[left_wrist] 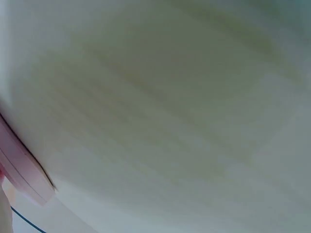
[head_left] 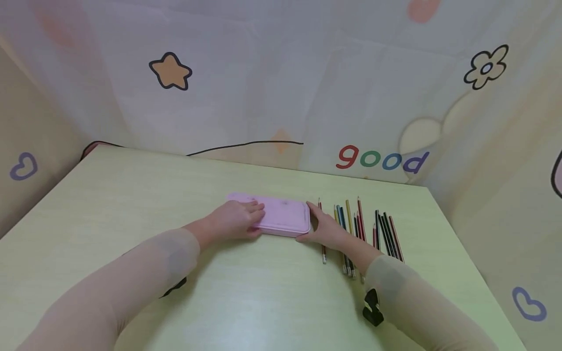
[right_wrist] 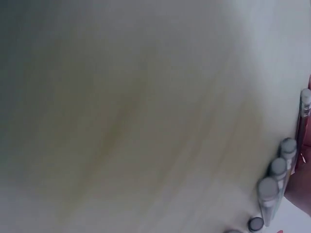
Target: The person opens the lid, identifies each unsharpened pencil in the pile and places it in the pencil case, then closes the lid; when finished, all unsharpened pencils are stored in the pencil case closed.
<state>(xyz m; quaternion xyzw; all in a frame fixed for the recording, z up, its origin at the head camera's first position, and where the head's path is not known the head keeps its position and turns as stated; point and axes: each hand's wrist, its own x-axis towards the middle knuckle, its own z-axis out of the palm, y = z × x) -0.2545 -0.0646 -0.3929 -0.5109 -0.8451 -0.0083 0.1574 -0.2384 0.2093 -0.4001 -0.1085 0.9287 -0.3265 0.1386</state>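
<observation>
A pink pencil case (head_left: 283, 214) lies closed on the table, its long side running left to right. My left hand (head_left: 232, 219) grips its left part, fingers across the lid and thumb low at the near side. At the other end my right hand (head_left: 327, 231) holds the case between thumb and fingers, one at each right corner. In the left wrist view only a corner of the pencil case (left_wrist: 24, 167) shows at the left edge. The right wrist view catches part of my right hand (right_wrist: 300, 189) beside blunt pencil ends (right_wrist: 268, 189).
Right of the case, one red pencil (head_left: 324, 251) lies alone. Several mixed pencils (head_left: 350, 219) lie beneath my right wrist, and a darker bunch (head_left: 388, 234) sits farther right. A printed curtain (head_left: 281, 87) closes off the back and sides of the pale table (head_left: 246, 302).
</observation>
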